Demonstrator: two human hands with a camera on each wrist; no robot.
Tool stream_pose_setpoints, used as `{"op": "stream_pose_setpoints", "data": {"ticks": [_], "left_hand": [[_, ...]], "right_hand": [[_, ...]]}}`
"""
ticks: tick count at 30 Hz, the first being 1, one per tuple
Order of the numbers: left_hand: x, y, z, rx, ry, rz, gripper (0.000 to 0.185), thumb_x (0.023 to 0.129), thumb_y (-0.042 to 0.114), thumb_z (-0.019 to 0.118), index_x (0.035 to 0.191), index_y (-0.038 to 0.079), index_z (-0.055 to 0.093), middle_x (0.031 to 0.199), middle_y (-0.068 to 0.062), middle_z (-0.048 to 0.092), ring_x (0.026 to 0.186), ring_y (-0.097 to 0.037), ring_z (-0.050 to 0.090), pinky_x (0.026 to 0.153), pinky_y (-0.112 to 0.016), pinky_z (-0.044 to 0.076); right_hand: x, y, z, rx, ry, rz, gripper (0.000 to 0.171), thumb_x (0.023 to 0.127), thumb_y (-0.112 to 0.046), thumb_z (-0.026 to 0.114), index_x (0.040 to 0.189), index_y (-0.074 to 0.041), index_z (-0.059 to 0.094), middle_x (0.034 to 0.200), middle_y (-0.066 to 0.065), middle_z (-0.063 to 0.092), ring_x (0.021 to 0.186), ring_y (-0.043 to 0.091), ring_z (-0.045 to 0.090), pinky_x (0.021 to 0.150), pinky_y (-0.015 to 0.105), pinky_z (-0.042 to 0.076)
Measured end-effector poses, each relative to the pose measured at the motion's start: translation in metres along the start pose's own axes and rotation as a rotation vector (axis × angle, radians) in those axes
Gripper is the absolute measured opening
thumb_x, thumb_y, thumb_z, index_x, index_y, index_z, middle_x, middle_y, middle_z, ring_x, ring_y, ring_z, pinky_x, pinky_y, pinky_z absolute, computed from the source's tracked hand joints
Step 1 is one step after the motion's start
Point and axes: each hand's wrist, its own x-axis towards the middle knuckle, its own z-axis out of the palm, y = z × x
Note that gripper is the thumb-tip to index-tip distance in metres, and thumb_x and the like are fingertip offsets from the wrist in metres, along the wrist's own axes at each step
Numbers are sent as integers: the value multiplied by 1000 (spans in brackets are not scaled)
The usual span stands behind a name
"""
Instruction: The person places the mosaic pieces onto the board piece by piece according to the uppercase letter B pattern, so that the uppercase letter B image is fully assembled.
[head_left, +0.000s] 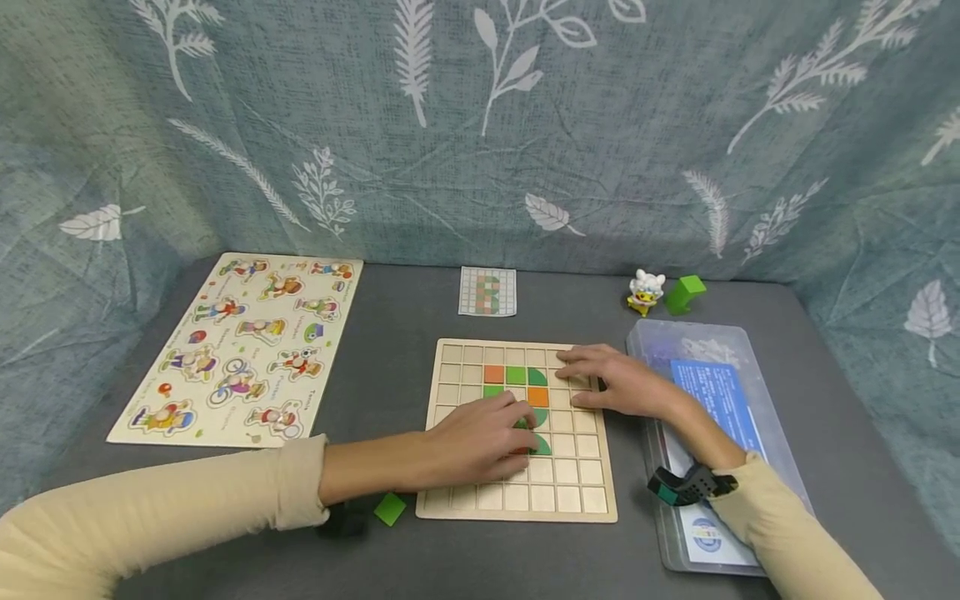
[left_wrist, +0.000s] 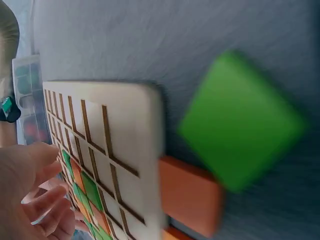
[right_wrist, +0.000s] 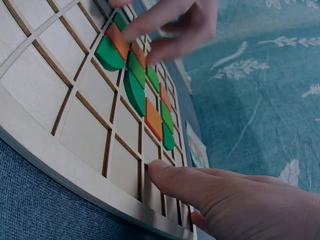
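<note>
A wooden grid board [head_left: 517, 515] lies on the table, with orange and green square tiles and dark green rounded tiles in its middle cells. My left hand [head_left: 476, 437] reaches over these tiles from the left. In the right wrist view its fingertips are at an orange tile [right_wrist: 117, 41] beside a rounded green tile [right_wrist: 107, 54]; its fingers look loosely bent, with nothing visible gripped. My right hand [head_left: 630, 383] rests on the board's right side, fingers spread and thumb [right_wrist: 165, 175] on the grid. Left of the board lies a loose green square tile [left_wrist: 240, 120], touching an orange tile [left_wrist: 190, 195].
A printed pattern card [head_left: 487, 292] lies behind the board. At left is a picture puzzle board [head_left: 247, 350]. A clear plastic case [head_left: 738, 367] sits under my right forearm. Behind it stand a small figurine [head_left: 645, 292] and a green block [head_left: 684, 294]. Patterned cloth hangs at the back.
</note>
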Motion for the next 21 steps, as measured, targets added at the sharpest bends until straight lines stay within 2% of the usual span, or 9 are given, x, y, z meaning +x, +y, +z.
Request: {"op": "stream_pose_setpoints", "data": {"ticks": [3, 8, 12, 14, 17, 21], "left_hand": [[-22, -4, -11, -76, -6, -63, 17, 92, 26, 64, 106, 21, 72, 109, 3, 64, 92, -12, 55, 72, -21, 46], [-75, -17, -32, -223, -52, -271, 29, 90, 28, 68, 118, 18, 69, 114, 3, 64, 95, -11, 55, 67, -22, 47], [-120, -25, -42, -294, -79, -420, 35, 87, 31, 72, 120, 20, 67, 116, 7, 64, 100, -11, 56, 74, -28, 50], [-139, -26, -43, -305, -68, -457, 38, 86, 33, 73, 121, 21, 66, 116, 8, 63, 102, -13, 58, 80, -32, 50], [-158, -25, -43, -312, -40, -504, 40, 84, 33, 75, 122, 21, 65, 117, 9, 62, 105, -14, 59, 84, -35, 51], [-174, -16, -42, -324, 20, -556, 40, 84, 32, 76, 121, 23, 64, 117, 11, 61, 97, -6, 57, 79, -29, 49]], "right_hand": [[0, 0, 0, -3, 4, -7, 38, 91, -19, 68, 126, -7, 64, 144, 18, 50, 134, 42, 42, 104, 58, 38], [1, 0, 1, 4, -7, -6, 39, 90, -20, 68, 127, -7, 63, 144, 18, 49, 135, 42, 41, 105, 58, 37], [2, 0, 2, 4, -10, -8, 40, 90, -19, 69, 127, -6, 64, 144, 18, 50, 134, 42, 41, 105, 58, 37], [3, 0, 2, 5, -6, -7, 39, 90, -19, 69, 127, -6, 64, 144, 19, 50, 134, 42, 42, 106, 58, 37], [3, 0, 0, 11, -5, -4, 40, 89, -18, 69, 127, -6, 64, 144, 19, 50, 135, 42, 41, 107, 59, 35], [4, -1, 1, 19, -8, -4, 41, 88, -17, 70, 126, -5, 64, 145, 19, 49, 136, 42, 40, 108, 59, 34]]}}
